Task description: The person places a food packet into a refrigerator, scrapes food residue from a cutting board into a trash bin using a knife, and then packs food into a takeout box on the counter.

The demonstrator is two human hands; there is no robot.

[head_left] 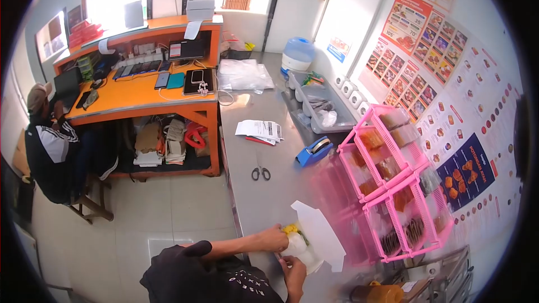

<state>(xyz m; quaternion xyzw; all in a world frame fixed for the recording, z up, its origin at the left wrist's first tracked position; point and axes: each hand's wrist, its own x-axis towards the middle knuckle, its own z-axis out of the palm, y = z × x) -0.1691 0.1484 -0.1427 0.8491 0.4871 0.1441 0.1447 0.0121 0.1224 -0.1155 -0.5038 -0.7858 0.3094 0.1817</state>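
An open white paper food box (320,235) lies on the steel counter, its lid flap folded back to the right. In it are white rice (297,248), which looks like rounded mounds, and something yellow (290,228) with a bit of green at the upper left. My left hand (273,239) is at the box's left edge beside the yellow food, fingers curled together; what they hold is hidden. My right hand (293,273) is at the near lower corner, with thumb and fingers bent against the box's edge.
Scissors (260,173), printed papers (260,129) and a blue tape dispenser (314,151) lie farther along the steel counter (241,202). Pink stacked baskets (387,191) with packets stand close on the right, beyond the box. Another person (56,146) sits at the orange desk (151,92).
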